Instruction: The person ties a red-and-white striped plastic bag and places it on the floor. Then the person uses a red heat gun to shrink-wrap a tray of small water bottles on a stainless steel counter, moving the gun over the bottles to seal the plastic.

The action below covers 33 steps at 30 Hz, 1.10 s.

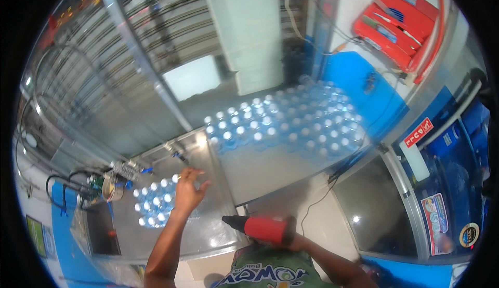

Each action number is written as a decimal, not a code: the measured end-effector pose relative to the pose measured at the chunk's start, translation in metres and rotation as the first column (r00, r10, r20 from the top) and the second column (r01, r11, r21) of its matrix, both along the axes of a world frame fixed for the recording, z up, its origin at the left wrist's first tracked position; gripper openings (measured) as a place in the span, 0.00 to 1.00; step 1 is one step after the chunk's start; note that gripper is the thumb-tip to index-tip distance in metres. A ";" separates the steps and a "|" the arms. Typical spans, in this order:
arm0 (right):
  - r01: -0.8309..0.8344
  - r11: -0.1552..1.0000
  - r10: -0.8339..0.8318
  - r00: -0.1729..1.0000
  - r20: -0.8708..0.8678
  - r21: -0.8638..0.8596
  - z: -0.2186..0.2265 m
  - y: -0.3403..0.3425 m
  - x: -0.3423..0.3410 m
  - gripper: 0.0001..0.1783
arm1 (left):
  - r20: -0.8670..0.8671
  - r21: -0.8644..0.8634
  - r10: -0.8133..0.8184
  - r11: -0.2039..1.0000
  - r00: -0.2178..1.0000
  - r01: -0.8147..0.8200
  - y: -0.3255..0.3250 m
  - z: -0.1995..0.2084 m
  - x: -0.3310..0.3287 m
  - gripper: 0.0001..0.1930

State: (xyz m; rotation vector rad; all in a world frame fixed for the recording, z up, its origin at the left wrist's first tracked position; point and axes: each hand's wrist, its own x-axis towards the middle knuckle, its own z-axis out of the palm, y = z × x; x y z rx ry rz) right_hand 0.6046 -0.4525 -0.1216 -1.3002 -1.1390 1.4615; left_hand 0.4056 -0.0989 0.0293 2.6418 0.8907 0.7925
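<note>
My left hand reaches over the steel counter, thumb and fingers apart. It is beside a group of small clear bottles with white caps. Its fingertips are close to the rearmost caps; whether they touch one I cannot tell. My right hand grips a red hair dryer with a black nozzle in front of my body. The nozzle points left, toward the counter. The dryer's body hides most of the right hand's fingers.
Many more capped bottles stand on a table to the right of the counter. Faucets and a tin line the counter's back left. A cable hangs below the table. A glass door stands at the right.
</note>
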 end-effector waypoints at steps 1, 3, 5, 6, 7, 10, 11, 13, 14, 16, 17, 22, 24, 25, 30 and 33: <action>0.006 1.000 -0.008 0.999 0.054 0.031 -0.003 -0.005 0.009 0.35 | -0.001 -0.023 -0.116 0.993 0.993 0.116 0.005 0.001 0.039 0.21; 0.005 0.992 -0.030 0.981 0.194 0.127 -0.013 -0.020 0.029 0.34 | 0.035 0.004 -0.281 0.960 0.959 0.281 0.007 -0.002 0.135 0.19; 0.055 0.995 -0.074 0.970 0.231 0.088 -0.026 -0.034 0.044 0.34 | 0.015 0.047 -0.434 0.900 0.901 0.433 0.007 -0.005 0.235 0.19; 0.060 0.998 -0.066 0.950 0.304 0.030 -0.032 -0.041 0.051 0.34 | -0.048 0.032 -0.476 0.878 0.878 0.478 0.006 -0.006 0.287 0.21; 0.091 0.990 -0.117 0.952 0.282 0.104 -0.036 -0.050 0.059 0.33 | -0.056 0.065 -0.541 0.837 0.839 0.543 0.004 -0.007 0.337 0.22; 0.209 0.968 -0.233 0.953 0.196 0.137 -0.035 -0.077 0.085 0.33 | -0.317 0.058 -0.558 0.796 0.767 0.603 -0.005 -0.017 0.463 0.24; 0.237 0.964 -0.257 0.947 0.192 0.124 -0.032 -0.086 0.093 0.33 | -0.376 0.126 -0.569 0.750 0.731 0.649 -0.005 -0.023 0.493 0.25; 0.297 0.950 -0.310 0.931 0.191 0.094 -0.024 -0.100 0.109 0.33 | -0.525 0.247 -0.545 0.637 0.654 0.730 -0.006 -0.036 0.546 0.27; 0.323 0.943 -0.333 0.923 0.193 0.083 -0.020 -0.107 0.115 0.33 | -0.533 0.287 -0.561 0.584 0.633 0.759 -0.005 -0.044 0.561 0.26; 0.362 0.929 -0.369 0.908 0.197 0.072 -0.014 -0.117 0.128 0.33 | -0.649 0.338 -0.511 0.471 0.564 0.815 0.002 -0.052 0.580 0.23; 0.375 0.924 -0.382 0.903 0.199 0.071 -0.012 -0.120 0.132 0.33 | -0.670 0.342 -0.495 0.455 0.553 0.822 0.003 -0.055 0.585 0.17; 0.463 0.870 -0.487 0.863 0.139 0.171 0.000 -0.126 0.139 0.33 | -0.631 0.317 -0.449 0.595 0.632 0.739 0.003 -0.050 0.586 0.12; 0.512 0.842 -0.524 0.851 0.032 0.171 0.005 -0.121 0.139 0.32 | -0.468 0.336 -0.475 0.685 0.745 0.647 0.013 -0.035 0.573 0.12; 0.526 0.839 -0.529 0.848 -0.016 0.140 0.007 -0.118 0.138 0.32 | -0.314 0.330 -0.504 0.737 0.805 0.590 0.024 -0.022 0.565 0.13; 0.303 0.945 -0.326 0.900 0.290 0.120 0.013 -0.100 0.147 0.27 | 0.231 0.145 -0.443 0.896 0.866 0.419 0.056 0.053 0.470 0.17; 0.270 0.963 -0.264 0.938 0.224 0.007 0.014 -0.090 0.141 0.20 | 0.359 -0.036 -0.397 0.898 0.844 0.438 0.058 0.087 0.379 0.15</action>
